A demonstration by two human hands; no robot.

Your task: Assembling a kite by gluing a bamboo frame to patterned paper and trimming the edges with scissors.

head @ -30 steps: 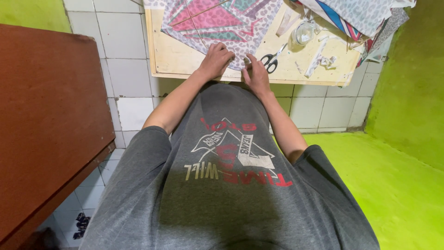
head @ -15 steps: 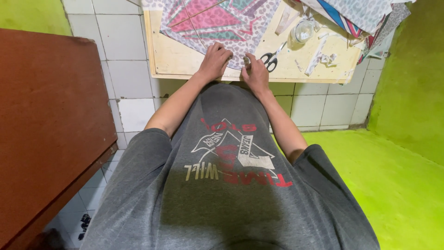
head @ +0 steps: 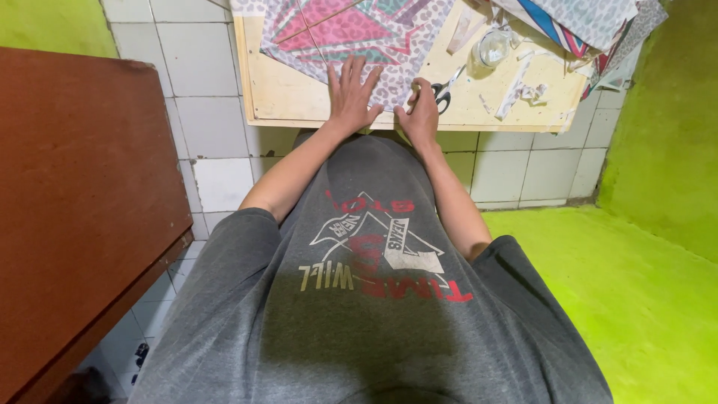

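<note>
— What ran out of view?

— The patterned sheet [head: 351, 30] was cut off by the top edge, and so was the pile of folded cloth [head: 591, 19] at the bench's far corner. The brown cabinet [head: 75, 209] ran off the left edge.

— And the right hand [head: 420, 116]?

— Whether its fingers [head: 413, 101] pinched the sheet's edge could not be told. The scissors [head: 443, 91] beside it were half hidden. The scraps [head: 527, 91] were too small to tell.

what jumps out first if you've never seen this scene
The pink and teal patterned sheet spread on the pale wooden board at the top draws the eye, with the left hand pressed flat on it and the right hand at its edge. Scissors lie just right of the hands. A large brown tabletop fills the left, and bright green carpet the right.
</note>
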